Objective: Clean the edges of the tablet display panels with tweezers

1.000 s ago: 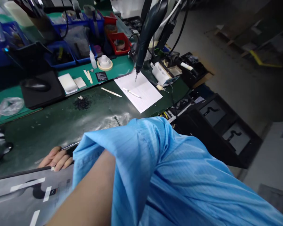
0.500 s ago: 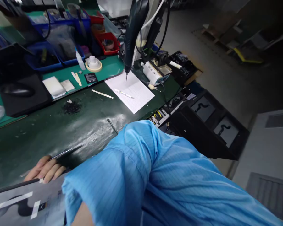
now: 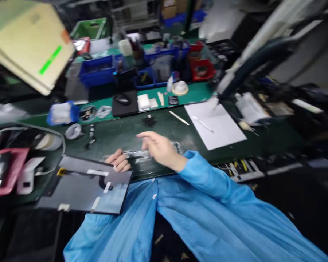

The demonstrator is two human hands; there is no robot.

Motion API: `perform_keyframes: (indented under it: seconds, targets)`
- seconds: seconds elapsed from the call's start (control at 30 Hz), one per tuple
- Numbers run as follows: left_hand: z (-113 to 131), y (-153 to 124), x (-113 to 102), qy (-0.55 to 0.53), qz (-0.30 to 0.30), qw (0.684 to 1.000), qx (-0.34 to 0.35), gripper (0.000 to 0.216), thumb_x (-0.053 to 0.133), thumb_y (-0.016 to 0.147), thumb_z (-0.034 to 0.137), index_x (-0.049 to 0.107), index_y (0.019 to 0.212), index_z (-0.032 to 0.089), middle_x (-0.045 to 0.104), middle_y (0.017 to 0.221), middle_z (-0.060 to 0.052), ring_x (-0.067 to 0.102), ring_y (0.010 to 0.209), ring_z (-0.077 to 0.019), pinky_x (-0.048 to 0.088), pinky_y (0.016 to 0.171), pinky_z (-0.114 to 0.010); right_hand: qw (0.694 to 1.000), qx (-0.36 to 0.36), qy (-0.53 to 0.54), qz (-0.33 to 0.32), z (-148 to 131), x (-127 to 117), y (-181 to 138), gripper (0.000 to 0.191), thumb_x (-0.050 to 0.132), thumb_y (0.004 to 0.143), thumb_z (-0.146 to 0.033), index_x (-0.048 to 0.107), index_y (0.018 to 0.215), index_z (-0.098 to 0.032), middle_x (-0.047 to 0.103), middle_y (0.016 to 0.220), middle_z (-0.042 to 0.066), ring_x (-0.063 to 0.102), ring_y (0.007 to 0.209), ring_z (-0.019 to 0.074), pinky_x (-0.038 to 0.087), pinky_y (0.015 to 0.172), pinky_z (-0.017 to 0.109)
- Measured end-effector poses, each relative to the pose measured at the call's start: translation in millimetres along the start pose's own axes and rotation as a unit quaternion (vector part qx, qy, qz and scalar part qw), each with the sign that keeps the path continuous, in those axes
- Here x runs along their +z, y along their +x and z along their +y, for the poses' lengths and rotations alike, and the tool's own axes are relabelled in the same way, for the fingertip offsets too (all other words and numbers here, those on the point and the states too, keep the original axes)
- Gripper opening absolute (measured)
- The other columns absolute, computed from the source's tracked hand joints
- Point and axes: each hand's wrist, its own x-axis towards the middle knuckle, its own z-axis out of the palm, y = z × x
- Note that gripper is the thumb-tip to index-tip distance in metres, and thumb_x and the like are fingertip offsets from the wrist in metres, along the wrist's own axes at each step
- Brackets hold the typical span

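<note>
My left hand [image 3: 118, 160] is closed over the far edge of a thin flat display panel [image 3: 82, 189], which shows its grey back with white tape strips and a dark flex cable. The panel is tilted over the bench's front edge and hides my left forearm. A thin dark pointed tool [image 3: 133, 152] runs from beside my left fingers toward my right hand; its grip is not clear. My right hand [image 3: 161, 149] hovers above the bench, index finger stretched out to the left, the other fingers loosely bent, nothing visible in them. A shiny clear film [image 3: 142, 157] lies below it.
Right of my hands lie a white paper sheet [image 3: 215, 123] with a pen [image 3: 203, 124] and a thin stick [image 3: 179, 118]. Blue bins [image 3: 97, 71] and red bins [image 3: 202, 70] line the back. A pink tray [image 3: 9, 178] stands left. An electric screwdriver [image 3: 235, 76] hangs blurred at right.
My view has swung left, showing more of the bench and panel. My right hand, earlier out of sight past its wrist, now shows over the bench. My left hand stays at the panel's edge.
</note>
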Motion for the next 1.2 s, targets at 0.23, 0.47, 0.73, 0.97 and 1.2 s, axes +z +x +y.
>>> perform_keyframes:
  seconds: [0.23,0.47,0.73,0.97,1.2]
  targets:
    - [0,14,18,-0.166,0.031,0.981,0.101,0.035,0.018,0.104,0.017,0.036,0.074,0.02,0.01,0.053,0.01,-0.001,0.038,-0.0071,0.014,0.04,-0.021,0.954,0.205,0.21,0.063,59,12,-35,0.046,0.076,0.086,-0.052,0.07,0.121,-0.022,0.076,0.108,0.008,0.071,0.087,0.018,0.057,0.075,0.031]
    - [-14,14,38,-0.206,-0.003,0.977,0.049,0.037,0.019,0.102,0.014,0.039,0.072,0.019,0.014,0.048,0.009,0.004,0.035,-0.007,0.015,0.042,-0.023,0.961,0.141,0.237,0.027,45,49,-11,0.044,0.069,0.093,-0.054,0.069,0.127,-0.026,0.073,0.123,0.007,0.07,0.106,0.0223,0.057,0.09,0.036]
    - [-32,6,22,-0.221,0.029,0.975,-0.021,0.052,0.017,0.104,0.026,0.066,0.114,0.01,0.017,0.048,0.011,0.008,0.033,-0.0059,0.014,0.044,-0.023,0.966,0.015,0.167,0.197,50,27,12,0.025,0.064,0.097,-0.047,0.068,0.102,-0.023,0.074,0.097,0.004,0.071,0.088,0.0177,0.056,0.084,0.034]
    - [5,8,7,-0.19,0.102,0.969,0.121,0.055,0.015,0.108,0.032,0.066,0.092,0.019,0.005,0.046,0.01,0.0,0.036,-0.0077,0.016,0.042,-0.023,0.953,0.07,0.188,0.226,24,-1,-13,0.026,0.067,0.093,-0.048,0.055,0.094,-0.026,0.05,0.068,-0.007,0.044,0.047,0.0087,0.039,0.044,0.022]
    - [39,12,26,-0.198,0.048,0.943,0.262,0.049,0.027,0.11,0.028,0.052,0.069,0.018,0.016,0.048,0.007,0.014,0.038,-0.0067,0.03,0.045,-0.019,0.964,0.222,0.126,-0.069,12,39,-60,0.037,0.074,0.088,-0.052,0.071,0.103,-0.019,0.064,0.072,0.001,0.056,0.059,0.013,0.049,0.056,0.027]
